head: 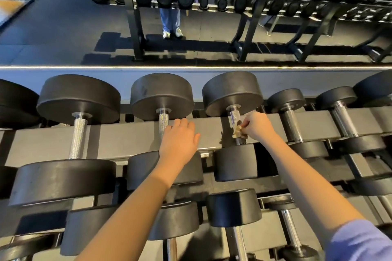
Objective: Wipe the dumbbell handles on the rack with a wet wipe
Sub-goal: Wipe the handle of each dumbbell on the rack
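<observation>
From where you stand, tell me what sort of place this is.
Most likely a gym's free-weight area: dumbbells with knurled steel handles lie in rows on a tiered rack, a wall mirror behind reflects more racks, and the right hand holds a wet wipe.

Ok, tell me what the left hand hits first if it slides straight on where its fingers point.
Probably the dumbbell head just ahead. The left hand lies flat on the rack beam, pointing at it; depth is unclear.

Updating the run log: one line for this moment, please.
phase: wiping | right hand pinches wipe on handle | left hand rests on rail
</observation>
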`<state>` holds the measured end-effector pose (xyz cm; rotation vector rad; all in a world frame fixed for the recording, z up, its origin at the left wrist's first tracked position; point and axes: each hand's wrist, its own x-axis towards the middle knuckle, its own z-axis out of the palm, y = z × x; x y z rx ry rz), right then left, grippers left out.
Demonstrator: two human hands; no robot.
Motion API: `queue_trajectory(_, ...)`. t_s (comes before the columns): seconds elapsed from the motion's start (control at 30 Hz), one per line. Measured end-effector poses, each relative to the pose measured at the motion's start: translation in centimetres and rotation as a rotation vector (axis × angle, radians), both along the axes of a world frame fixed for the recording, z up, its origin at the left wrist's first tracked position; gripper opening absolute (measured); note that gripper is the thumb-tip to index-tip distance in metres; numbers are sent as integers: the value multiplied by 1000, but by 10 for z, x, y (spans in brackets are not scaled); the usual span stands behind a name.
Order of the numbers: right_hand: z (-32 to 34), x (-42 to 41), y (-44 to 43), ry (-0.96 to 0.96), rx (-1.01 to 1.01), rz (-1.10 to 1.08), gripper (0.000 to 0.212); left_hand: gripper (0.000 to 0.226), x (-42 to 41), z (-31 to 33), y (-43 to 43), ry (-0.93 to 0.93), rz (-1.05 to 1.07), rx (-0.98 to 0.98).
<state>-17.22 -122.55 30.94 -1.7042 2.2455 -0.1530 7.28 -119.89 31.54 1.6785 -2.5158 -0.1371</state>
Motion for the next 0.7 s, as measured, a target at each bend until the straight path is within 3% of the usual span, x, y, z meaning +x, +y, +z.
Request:
queue_trajectory(0.13,4,-2,17,-129,-116,-59,6,38,-10,2,0,163,-80,124)
queue_trajectory(0.27,9,-5,35,-443,-302,-93,10,38,-46,1,-9,715,8,427)
queue_trajectory(0.33,9,-8,43,-578,-302,-114,12,41,-67,0,-12,884,38,598)
queue_trajectory(0.5,15,-16,48,-800,-329,-98,10,41,-111,-7,-17,1018,30,688)
queue_trajectory(0.7,18,-21,52,-949,-262,-86,32,17,-131,-14,-27,1077,94,535)
